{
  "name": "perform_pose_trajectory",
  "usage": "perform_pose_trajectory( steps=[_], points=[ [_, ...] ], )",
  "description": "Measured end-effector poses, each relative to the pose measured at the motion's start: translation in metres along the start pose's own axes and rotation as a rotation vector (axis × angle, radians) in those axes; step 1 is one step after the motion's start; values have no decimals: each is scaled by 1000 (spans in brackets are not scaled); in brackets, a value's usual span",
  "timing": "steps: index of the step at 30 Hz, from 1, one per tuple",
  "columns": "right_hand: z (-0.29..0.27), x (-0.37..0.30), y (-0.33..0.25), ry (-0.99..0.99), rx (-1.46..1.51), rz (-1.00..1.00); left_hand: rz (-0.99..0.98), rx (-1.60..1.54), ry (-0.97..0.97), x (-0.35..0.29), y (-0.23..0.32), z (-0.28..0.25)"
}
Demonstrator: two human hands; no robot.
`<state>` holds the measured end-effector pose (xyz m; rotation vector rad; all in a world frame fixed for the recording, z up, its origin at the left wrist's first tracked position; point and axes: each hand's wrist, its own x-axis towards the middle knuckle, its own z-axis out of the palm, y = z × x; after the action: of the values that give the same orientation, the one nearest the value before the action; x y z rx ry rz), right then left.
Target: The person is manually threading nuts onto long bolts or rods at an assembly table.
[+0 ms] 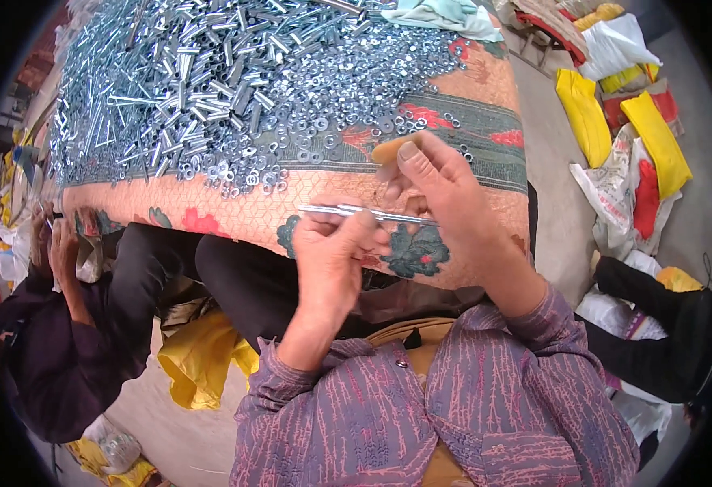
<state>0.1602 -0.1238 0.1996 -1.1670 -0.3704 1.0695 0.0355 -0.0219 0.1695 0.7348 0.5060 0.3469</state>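
My left hand (332, 264) is closed around a thin shiny metal rod (405, 217) with a thicker tube-like part at its left end. The rod lies almost level above the table's front edge, its right end reaching the heel of my right hand (453, 191). On that hand a tan finger cover (394, 150) wraps one finger, and the thumb presses near it. The other fingers curl inward and are slightly blurred; whatever they hold is hidden. Beyond both hands, many small metal washers and nuts (315, 138) are spread on the cloth.
A patterned peach cloth (250, 207) covers the table. Short metal tubes (202, 89) and long thin rods (88, 122) are heaped at the far left. A pale blue cloth (445, 15) lies at the back. Another person (56, 341) sits at left. Yellow bags (656, 146) lie on the floor at right.
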Motion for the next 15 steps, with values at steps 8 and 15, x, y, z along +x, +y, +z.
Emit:
perform_pose_trajectory(
  steps=[8, 15],
  points=[
    [23, 35, 6, 96, -674, -491, -92, -160, -119, -7, -5, -17],
    [-2, 101, 34, 150, -1570, -823, 190, 70, 108, -6, 27, -47]
  ],
)
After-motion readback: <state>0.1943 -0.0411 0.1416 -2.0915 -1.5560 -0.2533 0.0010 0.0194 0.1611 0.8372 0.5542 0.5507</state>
